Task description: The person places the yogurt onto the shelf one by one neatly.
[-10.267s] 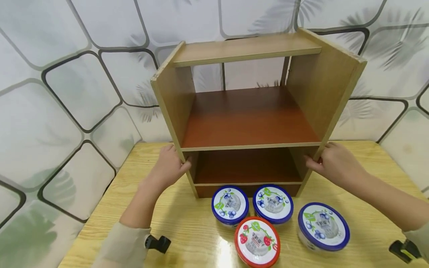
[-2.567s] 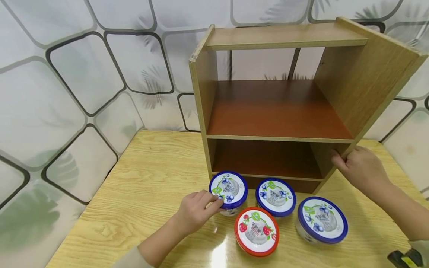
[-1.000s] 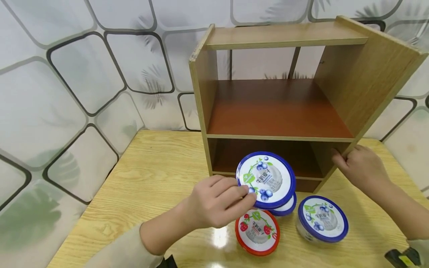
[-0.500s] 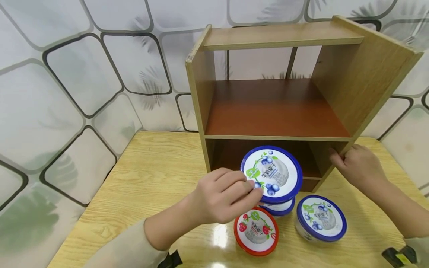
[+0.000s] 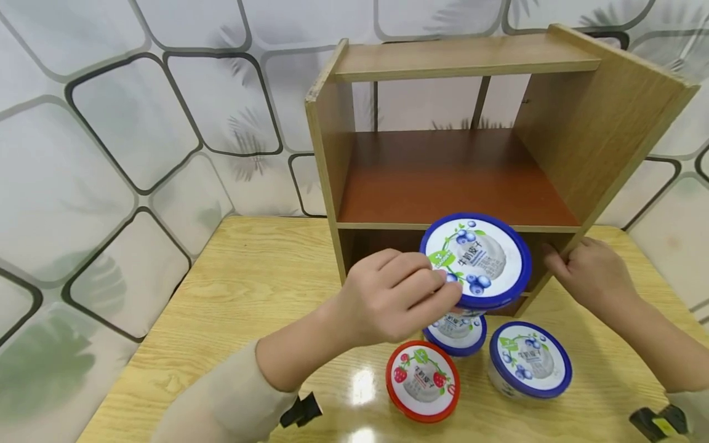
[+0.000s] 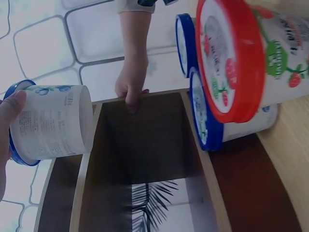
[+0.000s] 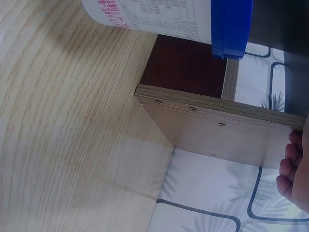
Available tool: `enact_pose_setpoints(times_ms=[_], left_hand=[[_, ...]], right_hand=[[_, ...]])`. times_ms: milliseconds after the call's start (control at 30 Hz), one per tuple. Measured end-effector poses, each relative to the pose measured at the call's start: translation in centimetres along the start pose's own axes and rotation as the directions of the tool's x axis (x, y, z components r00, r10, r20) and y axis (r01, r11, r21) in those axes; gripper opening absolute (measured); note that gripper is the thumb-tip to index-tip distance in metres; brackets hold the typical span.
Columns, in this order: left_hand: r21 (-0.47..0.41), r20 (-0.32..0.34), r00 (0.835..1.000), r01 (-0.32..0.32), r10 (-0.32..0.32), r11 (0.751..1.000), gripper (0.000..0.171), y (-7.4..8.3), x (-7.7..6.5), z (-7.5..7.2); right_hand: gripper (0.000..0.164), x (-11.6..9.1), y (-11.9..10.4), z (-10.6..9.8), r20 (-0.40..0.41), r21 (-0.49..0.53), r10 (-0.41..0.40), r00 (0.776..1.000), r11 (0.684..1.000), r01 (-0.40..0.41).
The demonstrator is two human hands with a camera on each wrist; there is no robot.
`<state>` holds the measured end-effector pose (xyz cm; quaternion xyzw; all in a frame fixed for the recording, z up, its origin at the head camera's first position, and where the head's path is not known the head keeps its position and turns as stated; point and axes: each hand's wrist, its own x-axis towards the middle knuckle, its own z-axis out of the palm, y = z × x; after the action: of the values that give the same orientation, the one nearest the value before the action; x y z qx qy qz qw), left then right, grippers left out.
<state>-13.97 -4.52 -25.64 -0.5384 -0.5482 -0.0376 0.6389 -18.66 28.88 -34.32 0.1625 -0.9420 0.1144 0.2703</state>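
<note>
A round tub with a blue-rimmed blueberry lid (image 5: 482,258) is in my left hand (image 5: 399,298), which pinches it at the lid's near left side. The tub is tilted and raised, overlapping the front edge of the middle shelf in the head view. Its white side (image 6: 50,123) shows in the left wrist view. My right hand (image 5: 595,274) grips the front edge of the right side panel of a wooden shelf unit (image 5: 460,178), thumb inside and fingers (image 7: 287,169) on the outer face.
A red-lidded strawberry tub (image 5: 423,381) and two more blue-lidded tubs, one partly covered by the held tub (image 5: 456,335) and one at the right (image 5: 530,360), stand on the wooden table (image 5: 266,277) before the unit. Patterned wall covering (image 5: 166,123) stands behind.
My left hand let go of the shelf unit's left panel, took the leftmost blueberry tub off the table, and has lifted it up and rightward. The unit shifted right earlier; my right hand keeps its grip.
</note>
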Motion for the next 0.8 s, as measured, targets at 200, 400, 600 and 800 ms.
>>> enact_pose_setpoints(times_ms=[200,400,600,800], left_hand=[[0.003,-0.013,1.0,0.016,-0.016,1.0,0.006,-0.4,1.2,0.7],[0.023,0.042,0.998,0.045,-0.046,0.999,0.02,-1.2,1.6,1.9],[0.037,0.085,0.991,0.1,-0.102,0.994,0.025,-1.9,1.7,3.4],[0.022,0.085,0.986,0.144,-0.146,0.989,0.026,-2.5,2.8,3.7]], right_hand=[[0.049,-0.2,0.3,0.0,-0.016,-0.005,-0.01,1.0,1.0,0.01],[0.051,-0.2,0.5,0.1,-0.014,-0.012,-0.002,1.0,1.0,0.002],[0.036,0.0,0.5,0.3,-0.023,0.015,-0.002,1.0,1.0,0.002],[0.035,0.1,0.6,0.4,-0.021,0.016,-0.001,1.0,1.0,0.002]])
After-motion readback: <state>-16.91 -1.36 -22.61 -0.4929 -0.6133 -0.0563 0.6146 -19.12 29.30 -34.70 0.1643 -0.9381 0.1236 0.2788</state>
